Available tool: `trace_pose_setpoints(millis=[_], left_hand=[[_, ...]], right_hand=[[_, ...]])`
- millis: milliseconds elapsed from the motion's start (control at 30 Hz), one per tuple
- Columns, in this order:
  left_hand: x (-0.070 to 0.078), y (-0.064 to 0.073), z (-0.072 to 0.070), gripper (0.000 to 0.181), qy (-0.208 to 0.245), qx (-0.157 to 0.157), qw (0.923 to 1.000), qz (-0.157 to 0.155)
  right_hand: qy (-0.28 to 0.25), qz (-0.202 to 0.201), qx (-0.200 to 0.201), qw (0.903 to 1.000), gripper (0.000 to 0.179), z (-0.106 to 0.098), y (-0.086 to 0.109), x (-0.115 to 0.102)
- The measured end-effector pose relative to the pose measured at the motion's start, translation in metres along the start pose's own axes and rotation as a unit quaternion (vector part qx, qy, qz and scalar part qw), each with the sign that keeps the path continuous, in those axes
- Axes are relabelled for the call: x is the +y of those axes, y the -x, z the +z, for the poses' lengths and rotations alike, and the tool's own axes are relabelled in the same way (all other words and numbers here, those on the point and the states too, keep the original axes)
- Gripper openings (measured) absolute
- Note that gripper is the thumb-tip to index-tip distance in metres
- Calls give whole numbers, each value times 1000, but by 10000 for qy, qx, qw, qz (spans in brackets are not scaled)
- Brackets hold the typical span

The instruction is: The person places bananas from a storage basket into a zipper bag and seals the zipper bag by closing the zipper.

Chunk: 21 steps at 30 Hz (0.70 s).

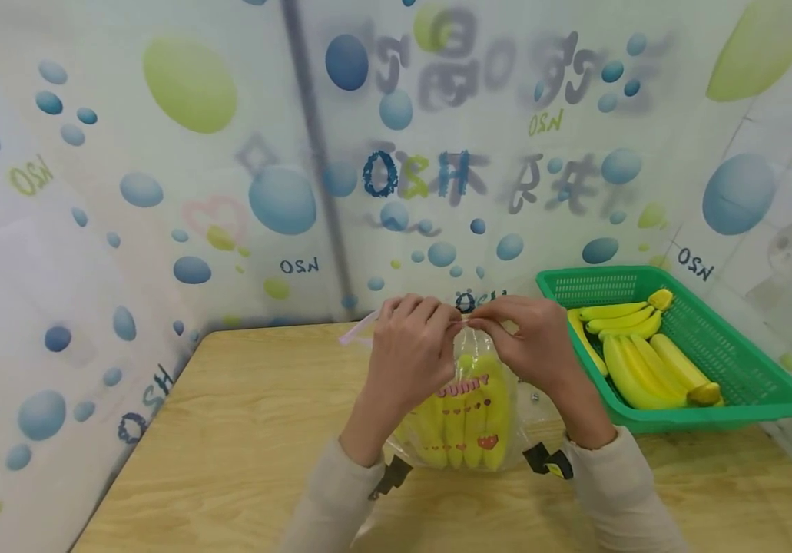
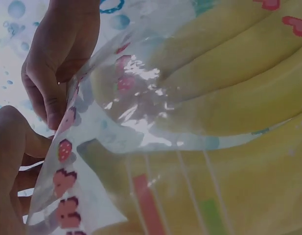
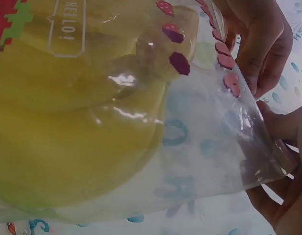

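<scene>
A clear plastic bag (image 1: 468, 453) with pink and red prints stands on the table, with yellow bananas (image 1: 465, 418) inside. My left hand (image 1: 412, 346) pinches the bag's top edge near its middle. Close beside it, my right hand (image 1: 530, 338) pinches the same edge between thumb and fingers. A pink strip (image 1: 356, 329) along the bag's mouth sticks out past the left hand. In the left wrist view, the bananas (image 2: 229, 83) show through the film, and both hands meet at the edge. The right wrist view shows the bag's corner (image 3: 268, 166) at the right hand's fingers.
A green plastic basket (image 1: 748, 361) stands at the right of the table, holding several bananas (image 1: 637, 372). The wooden table (image 1: 230, 430) ends at a white curtain (image 1: 230, 169) printed with blue and green spots. Dark camera pieces (image 1: 548, 461) sit at the wrists.
</scene>
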<state>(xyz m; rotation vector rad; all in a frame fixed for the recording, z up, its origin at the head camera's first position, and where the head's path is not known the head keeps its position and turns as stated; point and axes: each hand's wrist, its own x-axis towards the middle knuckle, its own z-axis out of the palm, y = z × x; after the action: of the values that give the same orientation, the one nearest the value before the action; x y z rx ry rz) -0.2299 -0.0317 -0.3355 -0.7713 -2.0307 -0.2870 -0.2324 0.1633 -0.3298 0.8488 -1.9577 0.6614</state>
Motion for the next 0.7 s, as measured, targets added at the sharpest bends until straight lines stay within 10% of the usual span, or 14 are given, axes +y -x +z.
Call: trace_pose_setpoints(millis=[700], left_hand=[[-22, 2, -9, 12, 75, -580, 9983, -62]], right_hand=[[169, 113, -149, 9997, 11, -11, 1, 13]])
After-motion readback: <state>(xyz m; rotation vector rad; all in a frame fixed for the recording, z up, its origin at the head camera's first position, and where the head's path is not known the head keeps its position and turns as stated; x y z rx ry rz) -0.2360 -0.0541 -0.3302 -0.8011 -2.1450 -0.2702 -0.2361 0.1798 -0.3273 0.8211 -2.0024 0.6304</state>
